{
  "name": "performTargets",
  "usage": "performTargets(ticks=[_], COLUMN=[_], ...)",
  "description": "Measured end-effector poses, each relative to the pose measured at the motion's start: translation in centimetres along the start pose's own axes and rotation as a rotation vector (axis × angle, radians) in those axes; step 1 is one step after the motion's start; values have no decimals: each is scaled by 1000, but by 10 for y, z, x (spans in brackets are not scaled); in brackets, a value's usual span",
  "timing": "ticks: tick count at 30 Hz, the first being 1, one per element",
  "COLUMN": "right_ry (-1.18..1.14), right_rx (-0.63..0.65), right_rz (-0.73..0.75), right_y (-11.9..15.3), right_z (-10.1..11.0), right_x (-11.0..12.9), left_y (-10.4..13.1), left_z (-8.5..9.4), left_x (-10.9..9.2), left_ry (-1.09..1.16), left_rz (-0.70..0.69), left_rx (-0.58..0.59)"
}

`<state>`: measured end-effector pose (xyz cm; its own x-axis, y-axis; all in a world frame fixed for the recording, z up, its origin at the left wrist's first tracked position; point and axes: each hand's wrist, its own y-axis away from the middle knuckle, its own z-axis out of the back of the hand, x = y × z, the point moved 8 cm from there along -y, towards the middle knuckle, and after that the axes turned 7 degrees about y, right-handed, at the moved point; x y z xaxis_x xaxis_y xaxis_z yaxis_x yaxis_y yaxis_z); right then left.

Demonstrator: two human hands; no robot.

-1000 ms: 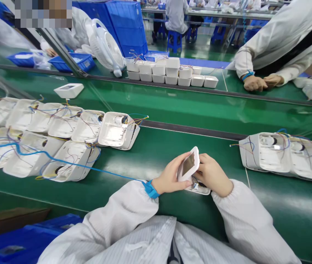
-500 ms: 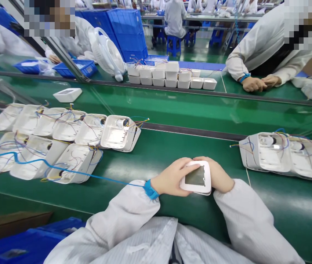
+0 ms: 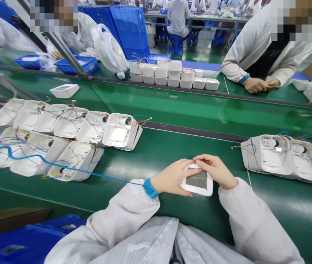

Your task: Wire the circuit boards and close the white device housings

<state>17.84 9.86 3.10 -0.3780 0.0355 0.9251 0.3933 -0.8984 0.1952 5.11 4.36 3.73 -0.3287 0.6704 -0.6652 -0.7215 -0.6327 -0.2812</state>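
Observation:
A white, rounded-square device with a grey display (image 3: 197, 180) lies face up in front of me, just above the bench or on it; I cannot tell which. My left hand (image 3: 174, 178) grips it from the left, fingers across its upper edge and thumb at the lower left edge. A blue wrist strap with a blue cord circles that wrist. My right hand (image 3: 216, 169) is closed at the device's upper right corner, bent fingers meeting the left fingertips. Its grip under the fingers is partly hidden.
White housings with wires (image 3: 120, 130) stand in rows to the left, and more wired housings (image 3: 275, 156) at the right. A white unit (image 3: 64, 91) sits on the green belt (image 3: 172, 104). Across it are stacked housings (image 3: 174, 75), a fan (image 3: 109, 49) and a co-worker's hands (image 3: 260, 84).
My right hand has come up from behind the device's right side to its upper right corner. The device now lies flatter, its display facing up, still in my left hand.

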Motion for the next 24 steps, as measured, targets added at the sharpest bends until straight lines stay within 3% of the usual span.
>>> performTargets(ticks=[9, 18, 21, 24], right_ry=[142, 168, 201, 220], right_rx=[-80, -246, -355, -441], right_rz=[89, 223, 217, 147], right_y=[-2, 4, 5, 6], right_z=[-7, 3, 10, 14], right_x=[0, 10, 8, 1], left_y=[-4, -4, -3, 1], left_z=[-1, -14, -11, 1], left_x=[1, 0, -2, -3], left_ry=[21, -64, -73, -136], left_rz=[11, 161, 145, 144], left_rx=[1, -67, -135, -297])
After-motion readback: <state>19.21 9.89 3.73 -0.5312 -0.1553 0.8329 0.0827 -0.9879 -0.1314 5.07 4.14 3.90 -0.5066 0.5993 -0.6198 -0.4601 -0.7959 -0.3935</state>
